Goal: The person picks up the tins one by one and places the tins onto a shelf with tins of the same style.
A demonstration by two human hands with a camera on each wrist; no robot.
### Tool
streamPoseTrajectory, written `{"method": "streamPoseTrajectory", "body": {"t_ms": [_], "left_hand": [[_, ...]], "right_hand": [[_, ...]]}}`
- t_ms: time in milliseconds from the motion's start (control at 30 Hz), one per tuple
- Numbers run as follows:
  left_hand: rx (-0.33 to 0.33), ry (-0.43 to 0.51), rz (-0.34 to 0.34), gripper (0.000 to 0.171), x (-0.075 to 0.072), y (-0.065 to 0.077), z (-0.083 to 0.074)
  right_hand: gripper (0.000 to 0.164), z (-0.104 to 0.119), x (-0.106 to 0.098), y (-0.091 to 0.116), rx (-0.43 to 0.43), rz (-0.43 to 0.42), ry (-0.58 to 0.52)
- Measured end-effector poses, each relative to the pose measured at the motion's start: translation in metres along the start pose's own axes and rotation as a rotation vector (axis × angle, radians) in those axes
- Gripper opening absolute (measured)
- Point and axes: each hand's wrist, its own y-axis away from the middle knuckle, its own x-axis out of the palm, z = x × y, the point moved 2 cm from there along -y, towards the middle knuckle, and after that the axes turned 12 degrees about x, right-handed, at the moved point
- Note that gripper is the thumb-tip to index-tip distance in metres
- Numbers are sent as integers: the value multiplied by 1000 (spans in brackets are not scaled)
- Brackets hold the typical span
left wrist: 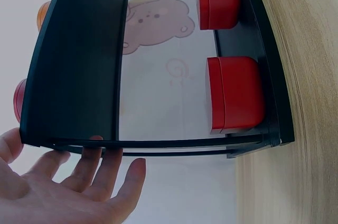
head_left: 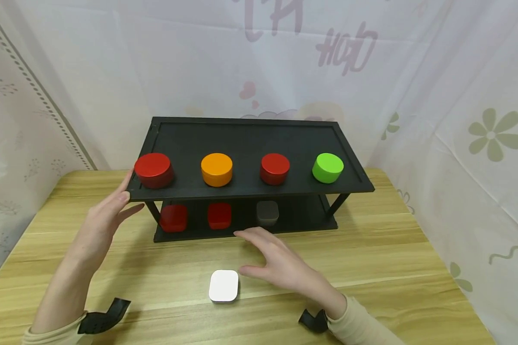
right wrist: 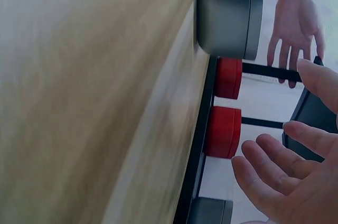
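Observation:
My left hand [head_left: 103,215] rests at the left end of a black two-tier shelf [head_left: 241,139], its thumb at the front corner. In the left wrist view its fingers [left wrist: 108,174] lie fairly straight along the end edge of the upper panel. My right hand [head_left: 280,261], empty, hovers in front of the shelf with thumb and fingers spread. Just left of its thumb, a rounded square tin [head_left: 223,286] with a white top sits on the table. The right wrist view shows that tin [right wrist: 224,18] greyish, standing apart from the fingers.
Along the upper tier stand round tins: red [head_left: 154,171], orange [head_left: 217,169], red [head_left: 275,169] and green [head_left: 327,168]. The lower tier holds two red square tins [head_left: 219,215] and a grey one [head_left: 267,213]. Patterned cloth [head_left: 198,72] hangs behind the wooden table [head_left: 371,268].

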Motion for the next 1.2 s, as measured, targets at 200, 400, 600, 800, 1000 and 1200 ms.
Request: {"method": "streamPoseTrajectory", "body": {"t_ms": [200,400,600,800,1000,1200], "left_hand": [[-2,-5,2,45,0,1,-1],[5,-15,7,45,0,0,-1],[6,-11,5,45,0,0,-1],[5,-16,4,44,0,0,-1],[1,-24,9,44,-1,0,-1],[7,-21,14,45,0,0,-2]], "right_hand": [[69,7,7,4,20,43,21],[71,12,12,7,19,61,38],[70,16,19,11,9,85,67],[71,18,24,11,-7,124,91],[72,19,26,10,-25,150,104],[73,20,27,10,-47,136,140]]}}
